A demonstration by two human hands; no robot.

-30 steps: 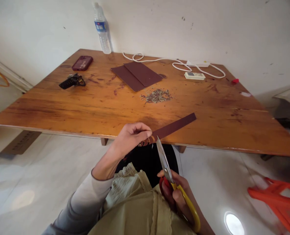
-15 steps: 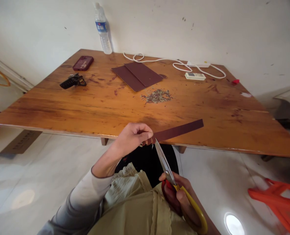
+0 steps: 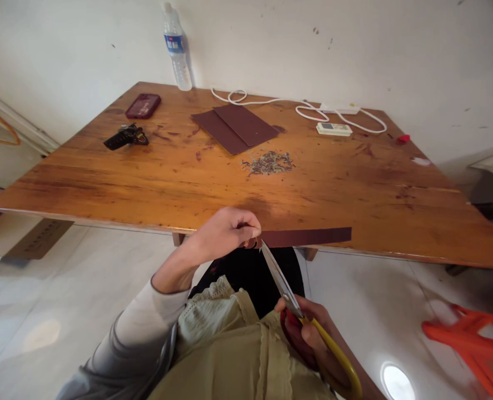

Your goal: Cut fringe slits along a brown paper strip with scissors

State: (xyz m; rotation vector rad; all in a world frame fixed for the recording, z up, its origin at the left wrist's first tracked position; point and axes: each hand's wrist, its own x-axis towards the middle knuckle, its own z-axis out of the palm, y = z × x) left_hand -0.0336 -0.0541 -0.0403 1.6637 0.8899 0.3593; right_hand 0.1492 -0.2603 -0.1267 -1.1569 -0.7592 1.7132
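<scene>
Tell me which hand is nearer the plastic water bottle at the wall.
Left. The left hand pinches the dark red paper strip at the table's near edge, below the clear plastic water bottle. The right hand, holding yellow-handled scissors, is lower, farther away.

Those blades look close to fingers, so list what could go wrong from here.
The long steel blades of the yellow-handled scissors meet the dark brown paper strip right beside the left hand, so its fingertips could be nicked. The strip's long free end hangs unsupported and may twist, skewing the cut.
</scene>
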